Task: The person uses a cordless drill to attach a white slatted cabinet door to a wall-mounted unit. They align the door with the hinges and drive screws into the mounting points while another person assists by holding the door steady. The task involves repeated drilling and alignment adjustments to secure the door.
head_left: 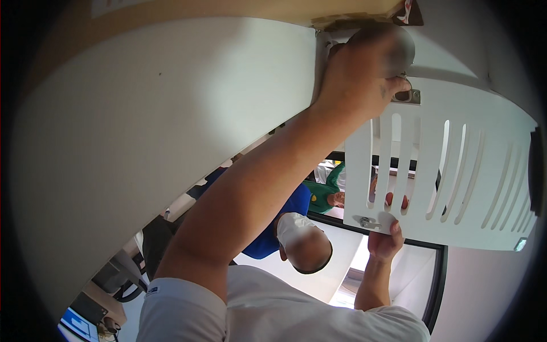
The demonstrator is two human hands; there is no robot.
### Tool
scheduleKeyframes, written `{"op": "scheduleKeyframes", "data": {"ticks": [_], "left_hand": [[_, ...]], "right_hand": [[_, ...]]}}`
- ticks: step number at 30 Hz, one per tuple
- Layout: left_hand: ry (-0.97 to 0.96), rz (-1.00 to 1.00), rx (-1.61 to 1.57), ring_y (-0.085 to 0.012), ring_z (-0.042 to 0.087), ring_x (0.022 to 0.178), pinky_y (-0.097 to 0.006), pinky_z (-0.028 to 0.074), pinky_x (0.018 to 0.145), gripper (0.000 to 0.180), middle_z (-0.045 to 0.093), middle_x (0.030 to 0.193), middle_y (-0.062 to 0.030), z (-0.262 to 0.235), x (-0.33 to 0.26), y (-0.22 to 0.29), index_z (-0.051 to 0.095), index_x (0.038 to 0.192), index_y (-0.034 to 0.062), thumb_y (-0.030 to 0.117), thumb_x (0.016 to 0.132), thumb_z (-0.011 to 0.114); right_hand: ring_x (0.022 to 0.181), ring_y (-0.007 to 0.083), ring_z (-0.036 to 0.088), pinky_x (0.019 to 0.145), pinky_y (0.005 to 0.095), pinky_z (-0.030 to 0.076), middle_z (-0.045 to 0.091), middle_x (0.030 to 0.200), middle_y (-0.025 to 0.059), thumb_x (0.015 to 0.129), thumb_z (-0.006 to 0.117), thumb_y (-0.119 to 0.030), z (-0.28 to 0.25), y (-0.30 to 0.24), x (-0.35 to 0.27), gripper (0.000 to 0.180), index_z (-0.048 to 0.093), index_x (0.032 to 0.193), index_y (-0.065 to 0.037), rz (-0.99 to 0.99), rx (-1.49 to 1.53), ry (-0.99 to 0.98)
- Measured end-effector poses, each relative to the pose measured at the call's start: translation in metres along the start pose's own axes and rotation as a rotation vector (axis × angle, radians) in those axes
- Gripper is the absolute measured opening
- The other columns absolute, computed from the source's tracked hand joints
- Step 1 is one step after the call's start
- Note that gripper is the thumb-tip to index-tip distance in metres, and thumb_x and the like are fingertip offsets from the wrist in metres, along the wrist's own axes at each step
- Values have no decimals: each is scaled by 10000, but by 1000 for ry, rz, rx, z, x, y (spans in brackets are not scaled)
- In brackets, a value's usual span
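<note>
A white panel with rows of long slots (421, 148) hangs at the right, tilted. My right hand (386, 242) grips its lower edge, the thumb on the near face and two fingertips showing through the slots. Next to that thumb sits a small metal lock (369, 223). Raised to the top, my left hand (362, 80) is curled against a dark round thing (409, 48); its fingers are blurred. Its thumb rests by a metal plate (415, 97) at the panel's upper edge. What lies inside the left hand is hidden.
A large smooth white panel (142, 108) fills the left, close beside my left arm. Behind my arms is a person in blue with a white mask (296, 228), with another in green (325, 194) beyond. A lit screen (80, 325) stands at the lower left.
</note>
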State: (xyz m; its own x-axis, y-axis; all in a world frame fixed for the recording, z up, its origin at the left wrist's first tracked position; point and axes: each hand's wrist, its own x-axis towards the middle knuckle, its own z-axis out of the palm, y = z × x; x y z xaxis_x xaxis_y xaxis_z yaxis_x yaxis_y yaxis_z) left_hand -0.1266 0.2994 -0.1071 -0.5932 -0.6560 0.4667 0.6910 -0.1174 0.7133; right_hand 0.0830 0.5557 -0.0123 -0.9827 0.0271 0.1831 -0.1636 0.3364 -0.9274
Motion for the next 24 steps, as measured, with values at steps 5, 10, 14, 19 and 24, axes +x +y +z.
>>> {"op": "scheduleKeyframes", "data": {"ticks": [5,10,14,19,24], "left_hand": [[-8,12,-50,-362,710,1017,-429,577,899,734,697,1166,-220,-1,4,-1,611,1295,-39,194,673,921],[-35,-23,-91,-363,711,1019,-421,577,902,722,697,1169,-230,-1,8,3,611,1295,-41,181,678,912],[-49,-15,-63,-366,700,1041,-426,571,907,738,695,1171,-223,-1,9,2,607,1306,-40,195,680,918],[-36,15,-66,-372,689,1054,-430,567,909,753,691,1173,-218,-4,9,1,604,1315,-35,212,680,924],[7,18,-44,-367,678,1080,-434,565,918,740,692,1171,-202,3,7,1,604,1310,-34,212,687,921]], "right_hand": [[1404,324,474,1195,545,345,543,1478,182,905,741,-265,-15,3,-3,742,417,1541,-62,8,8,-63],[1376,320,494,1186,528,357,554,1463,181,897,749,-264,-10,-2,-4,746,425,1533,-45,3,-5,-27],[1389,320,483,1191,524,347,555,1461,181,900,742,-267,-10,-3,-4,742,426,1531,-38,-7,1,-54],[1358,312,489,1177,545,357,555,1400,167,881,773,-263,-3,-8,-2,709,477,1490,-53,-10,-32,-21],[1331,297,493,1166,534,367,552,1377,149,859,810,-285,2,-5,-1,721,506,1474,-62,0,-12,2]]}}
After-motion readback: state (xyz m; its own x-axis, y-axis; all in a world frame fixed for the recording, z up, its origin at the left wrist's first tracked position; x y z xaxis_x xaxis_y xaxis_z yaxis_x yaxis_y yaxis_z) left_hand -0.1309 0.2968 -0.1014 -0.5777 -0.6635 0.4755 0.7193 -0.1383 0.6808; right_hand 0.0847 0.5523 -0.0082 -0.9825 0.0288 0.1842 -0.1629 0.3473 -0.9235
